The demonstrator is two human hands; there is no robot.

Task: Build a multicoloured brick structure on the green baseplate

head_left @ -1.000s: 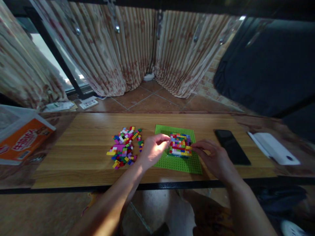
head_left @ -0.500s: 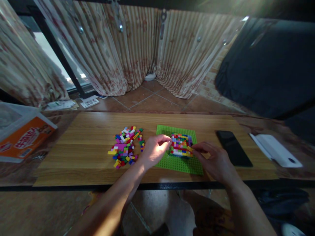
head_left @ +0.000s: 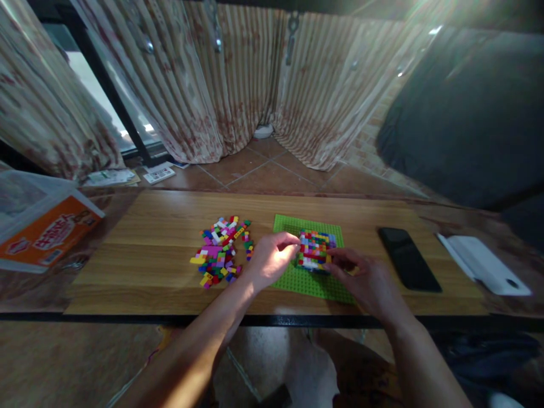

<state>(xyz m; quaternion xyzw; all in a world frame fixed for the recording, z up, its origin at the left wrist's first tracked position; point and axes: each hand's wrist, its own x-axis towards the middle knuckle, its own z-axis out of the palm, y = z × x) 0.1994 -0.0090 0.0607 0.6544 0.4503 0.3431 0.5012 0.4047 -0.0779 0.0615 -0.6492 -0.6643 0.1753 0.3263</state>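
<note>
A block of multicoloured toy bricks [head_left: 313, 245] is built up on the green baseplate [head_left: 327, 288]. My left hand [head_left: 274, 259] is at the block's left side, thumb and fingertips pressed together; whatever may be between them is too small to make out. On the opposite side, my right hand [head_left: 365, 277] pinches a small yellow brick [head_left: 328, 259] against the block's right front part. Its fingers partly cover that corner. Left of the baseplate lies a loose pile of mixed bricks [head_left: 219, 255], with a short row of bricks [head_left: 247, 243] along its right side.
All this stands on a wooden table [head_left: 144, 249] with a dark front edge. A black phone [head_left: 410, 259] and a white flat object [head_left: 484, 264] lie to the right. At the far left is a clear plastic box [head_left: 51, 226] with an orange label. Striped curtains [head_left: 238, 85] hang behind.
My right hand has shifted slightly left with the yellow brick, which now stands more upright at the block. My left hand keeps its pinch beside the block. The whole view has moved slightly.
</note>
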